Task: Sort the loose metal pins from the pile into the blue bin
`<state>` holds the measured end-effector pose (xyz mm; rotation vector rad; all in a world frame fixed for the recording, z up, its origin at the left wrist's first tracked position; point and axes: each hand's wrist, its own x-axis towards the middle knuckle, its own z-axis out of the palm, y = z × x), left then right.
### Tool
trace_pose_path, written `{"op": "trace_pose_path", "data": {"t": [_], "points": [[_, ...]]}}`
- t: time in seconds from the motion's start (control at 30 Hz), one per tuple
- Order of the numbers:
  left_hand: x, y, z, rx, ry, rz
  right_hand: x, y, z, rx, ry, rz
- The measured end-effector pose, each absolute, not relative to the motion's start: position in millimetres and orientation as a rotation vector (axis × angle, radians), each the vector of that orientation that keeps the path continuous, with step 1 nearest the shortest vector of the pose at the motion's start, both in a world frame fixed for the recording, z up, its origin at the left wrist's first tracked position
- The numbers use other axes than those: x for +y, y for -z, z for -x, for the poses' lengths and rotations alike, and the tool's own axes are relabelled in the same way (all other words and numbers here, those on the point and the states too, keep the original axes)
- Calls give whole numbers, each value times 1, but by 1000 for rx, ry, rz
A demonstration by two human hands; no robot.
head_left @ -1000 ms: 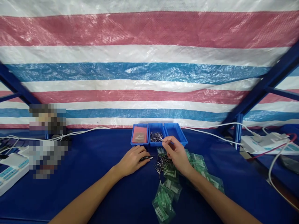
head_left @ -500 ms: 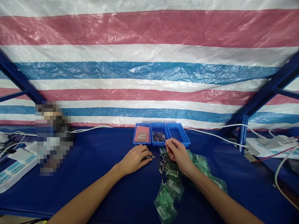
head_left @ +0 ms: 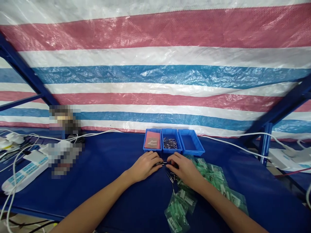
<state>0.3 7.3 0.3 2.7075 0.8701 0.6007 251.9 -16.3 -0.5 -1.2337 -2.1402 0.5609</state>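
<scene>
Basically, three blue bins stood side by side toward the back of the blue table (head_left: pixel 107 158), near the striped sheet (head_left: pixel 155 77). L bin (head_left: pixel 152 150) held a pink pad (head_left: pixel 152 135) w/ a grey-brown patch on top, a pale mark on it; pad took up most of the floor. Mid bin (head_left: pixel 173 150) had a jumble of slim rods (head_left: pixel 170 143), dark w/ shiny bits, pointing all ways. R bin (head_left: pixel 191 144), a bit askew from the other two, showed its blue floor.

Just in front of the bins, L hand (head_left: pixel 145 166) rested on the table, fingers curled narrow round a small bunch of dark rods (head_left: pixel 159 163), ends poking out twd R hand (head_left: pixel 183 169). R hand's thumb & index were close tog. right by those ends; couldn't tell if they gripped anything.

More loose rods (head_left: pixel 171 177) lay on the table by R hand, partly hidden under it. See-thru green packets w/ pale pcs inside lay in two lots: near clump (head_left: pixel 177 210) in front of R hand, bigger spread (head_left: pixel 218 178) beyond R forearm.
</scene>
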Motion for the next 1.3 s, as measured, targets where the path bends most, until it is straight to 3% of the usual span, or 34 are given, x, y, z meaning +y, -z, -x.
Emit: {"op": "trace_pose_path", "data": {"t": [0.53,0.93,1.3], "points": [[7,-1,-1,849,-616,-2682,-19,2,-246,-2302,-359,1235],[6,-2,-1,896,-633,-2666,-16,5,-250,-1981,-579,1308],[7,0,0,884,-576,-2756,-17,3,-251,-1978,-481,1301]]}}
